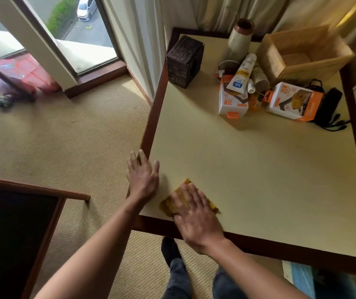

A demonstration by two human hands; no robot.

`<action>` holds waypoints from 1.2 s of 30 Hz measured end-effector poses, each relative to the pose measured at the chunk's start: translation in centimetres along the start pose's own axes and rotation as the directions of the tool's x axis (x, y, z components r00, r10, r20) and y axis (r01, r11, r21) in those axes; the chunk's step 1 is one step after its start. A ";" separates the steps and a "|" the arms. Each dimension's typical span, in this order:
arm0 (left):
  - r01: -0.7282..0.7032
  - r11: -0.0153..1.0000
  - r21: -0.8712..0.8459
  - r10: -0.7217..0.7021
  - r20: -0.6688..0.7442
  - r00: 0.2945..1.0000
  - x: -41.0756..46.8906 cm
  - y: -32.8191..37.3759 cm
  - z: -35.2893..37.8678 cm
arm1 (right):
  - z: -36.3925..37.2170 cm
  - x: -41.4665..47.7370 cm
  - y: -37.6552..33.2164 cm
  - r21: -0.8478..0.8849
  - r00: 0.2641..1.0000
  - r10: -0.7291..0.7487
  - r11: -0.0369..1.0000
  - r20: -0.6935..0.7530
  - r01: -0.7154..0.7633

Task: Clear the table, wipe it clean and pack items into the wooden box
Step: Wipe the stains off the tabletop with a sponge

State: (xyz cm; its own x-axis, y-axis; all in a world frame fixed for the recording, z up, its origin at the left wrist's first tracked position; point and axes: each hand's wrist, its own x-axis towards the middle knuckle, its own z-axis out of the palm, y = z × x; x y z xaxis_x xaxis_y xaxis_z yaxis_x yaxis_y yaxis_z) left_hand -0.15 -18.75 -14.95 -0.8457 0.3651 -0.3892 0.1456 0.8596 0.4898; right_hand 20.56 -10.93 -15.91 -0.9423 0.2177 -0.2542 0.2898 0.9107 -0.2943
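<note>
Surface (248,169): cream top with a dark wood border, seen from above; its near and middle parts are bare, and items are grouped at the far end.

Right hand (196,219): flat, palm down, fingers (191,197) spread wide and pressing on a yellow cloth (168,205) near the near-left corner of the surface. The cloth lies flat on the top, partly covered by the hand.

Left hand (143,178): palm down at the left edge of the surface, just beside the cloth, fingers (142,157) extended and slightly spread, gripping nothing; the fingertips reach the wood border.

Wooden box (306,53): far right corner, open side up; what shows of its inside looks empty.

Vase (238,39): tall, pale body with a brown neck, upright, left of the wooden box.

Dark patterned box (184,60): far left edge, upright.

Cluster in front of the vase: a white tube (240,75) lying tilted across a white-and-orange carton (233,102); a stack of paper cups (259,77) on its side just beside the tube.

A second white-and-orange carton (293,101) lies to the right, with a black adapter and cable (329,108) touching its right side.

Floor: beige carpet (75,130).
</note>
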 end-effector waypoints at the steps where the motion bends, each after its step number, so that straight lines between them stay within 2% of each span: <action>1: -0.063 0.996 0.060 0.066 -0.042 0.997 -1.3 1.1 1.2 | -0.6 -0.7 2.1 -0.005 0.999 0.042 0.999 -0.004 -0.042; 4: -0.237 0.964 0.120 0.248 -0.097 0.964 -4.9 4.9 5.0 | -1.9 -2.0 8.7 -0.022 0.979 0.195 0.980 -0.053 -0.196; 6: -0.312 0.944 0.107 0.317 -0.032 0.948 -6.6 7.6 7.8 | -2.6 -2.6 13.6 0.023 0.925 0.354 0.935 -0.136 -0.354; 9: -0.427 0.883 0.197 0.426 0.045 0.903 -8.9 12.0 11.6 | -4.6 -3.6 20.9 0.129 0.758 0.618 0.785 -0.209 -0.605; 11: -0.437 0.859 0.267 0.429 0.091 0.899 -9.4 13.5 13.3 | -6.0 -3.1 23.5 0.196 0.639 0.736 0.676 -0.223 -0.711; 13: -0.436 0.838 0.329 0.420 0.121 0.899 -9.5 14.0 14.5 | -6.8 -1.4 23.8 0.222 0.590 0.779 0.627 -0.212 -0.747; 14: -0.437 0.829 0.349 0.421 0.124 0.899 -9.6 14.2 14.9 | -7.0 -0.3 23.7 0.197 0.620 0.758 0.652 -0.203 -0.732; 17: -0.439 0.815 0.378 0.426 0.121 0.896 -9.5 13.9 15.7 | -7.4 3.9 22.2 0.110 0.786 0.589 0.808 -0.187 -0.579; 19: -0.430 0.806 0.406 0.428 0.101 0.898 -9.4 13.9 16.1 | -8.0 6.8 21.1 0.086 0.857 0.491 0.871 -0.158 -0.483; 23: -0.430 0.801 0.416 0.432 0.095 0.897 -9.7 14.2 16.1 | -8.7 9.6 18.9 -0.003 0.986 0.159 0.987 -0.042 -0.160; 25: -0.431 0.802 0.414 0.434 0.094 0.896 -9.8 14.3 15.9 | -9.3 9.0 20.6 -0.022 0.996 0.080 0.996 -0.031 -0.081; 26: -0.429 0.803 0.414 0.431 0.094 0.898 -9.7 14.4 15.8 | -9.7 8.7 22.1 -0.026 0.992 0.107 0.994 -0.061 -0.109; 30: -0.420 0.813 0.404 0.408 0.120 0.905 -9.7 14.5 15.7 | -11.0 7.3 28.4 0.010 0.897 0.417 0.907 -0.146 -0.420; 32: -0.425 0.808 0.409 0.408 0.131 0.903 -9.7 14.6 15.6 | -10.9 7.6 28.5 0.010 0.853 0.499 0.864 -0.154 -0.503; 34: -0.423 0.809 0.409 0.407 0.130 0.904 -9.6 14.6 15.6 | -10.6 8.9 26.6 0.015 0.864 0.480 0.875 -0.153 -0.483; 36: -0.421 0.808 0.413 0.409 0.122 0.905 -9.5 14.4 15.6 | -10.1 10.1 24.0 0.006 0.921 0.368 0.929 -0.132 -0.370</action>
State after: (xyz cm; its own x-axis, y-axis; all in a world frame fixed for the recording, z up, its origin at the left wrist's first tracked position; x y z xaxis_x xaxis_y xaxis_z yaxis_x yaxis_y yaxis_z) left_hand 17.98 -4.25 -16.33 -0.6427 0.7251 -0.2474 0.6852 0.6885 0.2376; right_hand 16.32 16.67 -16.19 -0.7830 0.5815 -0.2210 0.6191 0.7633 -0.1847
